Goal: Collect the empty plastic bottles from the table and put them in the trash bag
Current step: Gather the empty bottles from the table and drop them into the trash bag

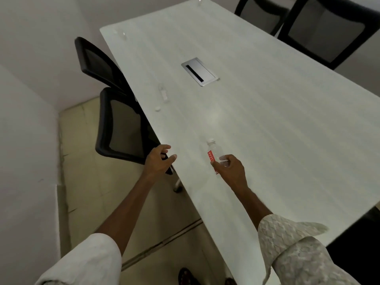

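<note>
My right hand (230,170) grips the lower half of a clear plastic bottle (214,150) with a white cap and a red label, held just above the white table (267,130). My left hand (159,160) hovers at the table's left edge with fingers spread and holds nothing. Another clear bottle (163,93) lies on its side farther along the table, with a loose white cap (157,109) near it. A further clear bottle (121,34) lies at the far left corner, and another (199,1) at the far end. No trash bag is in view.
Two black mesh chairs (121,124) stand tucked against the table's left side, and two more (320,27) stand at the far right. A silver cable hatch (199,71) is set in the tabletop. White walls close in on the left; pale tiled floor (86,171) lies below.
</note>
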